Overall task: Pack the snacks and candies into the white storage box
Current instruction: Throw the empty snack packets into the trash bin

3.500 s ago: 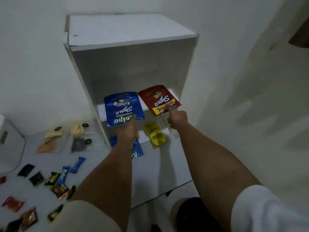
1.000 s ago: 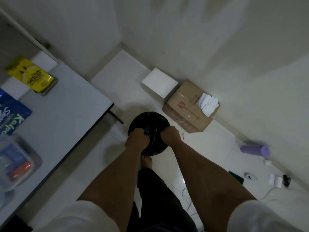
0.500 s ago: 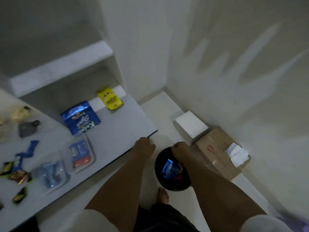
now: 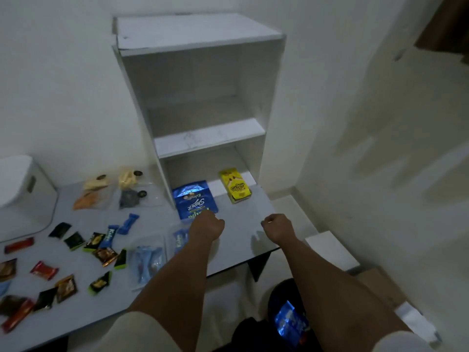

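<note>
Left hand curls at the blue snack bag's near edge (whether it grips is unclear); right hand, clenched and holding nothing, hovers right of that bag

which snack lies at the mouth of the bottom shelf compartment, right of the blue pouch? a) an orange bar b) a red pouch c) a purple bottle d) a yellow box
d: a yellow box lies at the front of the white shelf unit's bottom compartment, to the right of the blue pouch and apart from it.
</note>
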A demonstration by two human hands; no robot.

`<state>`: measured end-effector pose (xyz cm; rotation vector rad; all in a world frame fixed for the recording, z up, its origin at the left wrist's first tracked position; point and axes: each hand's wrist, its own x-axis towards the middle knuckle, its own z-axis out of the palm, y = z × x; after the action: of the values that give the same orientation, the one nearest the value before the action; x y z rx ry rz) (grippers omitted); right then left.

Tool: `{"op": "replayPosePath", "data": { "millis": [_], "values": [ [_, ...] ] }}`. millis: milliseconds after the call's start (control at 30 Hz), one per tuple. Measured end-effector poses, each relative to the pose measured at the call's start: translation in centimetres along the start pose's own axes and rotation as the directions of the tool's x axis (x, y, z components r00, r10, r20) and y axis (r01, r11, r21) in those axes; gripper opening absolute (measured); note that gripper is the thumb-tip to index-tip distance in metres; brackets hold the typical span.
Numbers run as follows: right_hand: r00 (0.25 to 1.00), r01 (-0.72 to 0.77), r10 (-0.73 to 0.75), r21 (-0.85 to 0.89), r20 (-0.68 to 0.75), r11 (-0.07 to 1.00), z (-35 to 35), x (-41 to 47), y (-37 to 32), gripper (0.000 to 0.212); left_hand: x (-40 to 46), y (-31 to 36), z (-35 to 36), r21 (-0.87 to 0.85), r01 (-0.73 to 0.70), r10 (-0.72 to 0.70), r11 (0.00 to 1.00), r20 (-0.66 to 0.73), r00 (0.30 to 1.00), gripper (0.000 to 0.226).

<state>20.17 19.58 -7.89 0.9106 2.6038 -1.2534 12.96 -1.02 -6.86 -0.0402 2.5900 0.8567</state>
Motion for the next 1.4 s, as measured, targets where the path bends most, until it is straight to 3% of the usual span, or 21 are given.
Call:
{"op": "replayPosePath", "data": {
  "millis": [167, 333, 600, 733, 933, 1200, 1400],
  "values": [
    [1.000, 0.009, -0.009, -0.007, 0.004, 1.000, 1.6, 1.7, -2.9, 0.033, 2.3, -2.2, -2.2, 0.005, 0.025, -0.025, 1.000, -0.107, 0.994, 0.037],
    [1.000, 0.016, -0.016, -0.034, 0.010, 0.999, 3.1, 5.6, -4.9, 0.031, 5.9, -3.2, -2.7, 0.013, 0.057, -0.055, 0.998, -0.112, 0.992, 0.038],
    [0.999, -0.052, 0.053, -0.122, 0.003, 0.991, 5.5, 14.8, -7.0, 0.026, 13.1, -4.1, -2.8, -0.026, 0.227, -0.228, 0.974, -0.140, 0.964, 0.036],
    [0.994, -0.106, 0.103, -0.076, -0.036, 0.991, 6.4, 18.9, -8.5, 0.045, 15.9, -4.6, -2.0, -0.031, 0.340, -0.341, 0.940, -0.148, 0.928, 0.036],
    [0.953, -0.282, 0.292, -0.124, 0.075, 0.951, 8.6, 24.0, -8.9, 0.088, 18.5, -6.1, -1.6, -0.006, 0.437, -0.434, 0.900, -0.128, 0.892, 0.037],
    [0.942, -0.305, 0.321, -0.153, 0.096, 0.940, 10.5, 25.9, -8.8, 0.088, 20.0, -8.4, -1.6, -0.037, 0.529, -0.530, 0.848, -0.044, 0.847, 0.038],
    [0.951, -0.287, 0.301, -0.162, 0.069, 0.944, 11.9, 26.4, -8.4, 0.093, 21.6, -9.6, -1.8, -0.082, 0.509, -0.513, 0.857, -0.034, 0.858, 0.050]
  ]
}}
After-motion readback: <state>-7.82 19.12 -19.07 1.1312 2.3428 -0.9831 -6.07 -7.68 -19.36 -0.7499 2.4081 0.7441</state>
